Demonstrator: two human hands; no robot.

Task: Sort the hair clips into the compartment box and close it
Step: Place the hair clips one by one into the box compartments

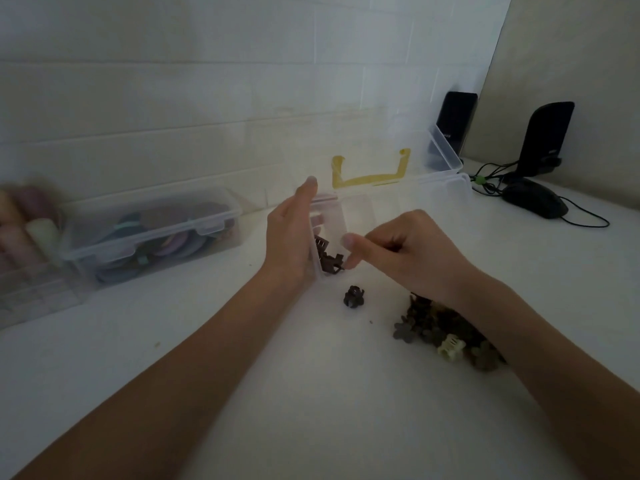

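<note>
Our left hand [291, 237] lies flat, steadying the compartment box [356, 216]; right hand [391, 247] fingers pinch, dropping a brown clip [330, 263] in.

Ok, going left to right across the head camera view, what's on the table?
Closed box of colourful discs → left hand → lone dark clip → pile of clips → computer mouse.

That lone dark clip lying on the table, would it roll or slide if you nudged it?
The clip probably slides rather than rolls: its prongs splay outward. It looks small and plastic, so likely light and stiff. The table looks smooth, so it may skid.
</note>
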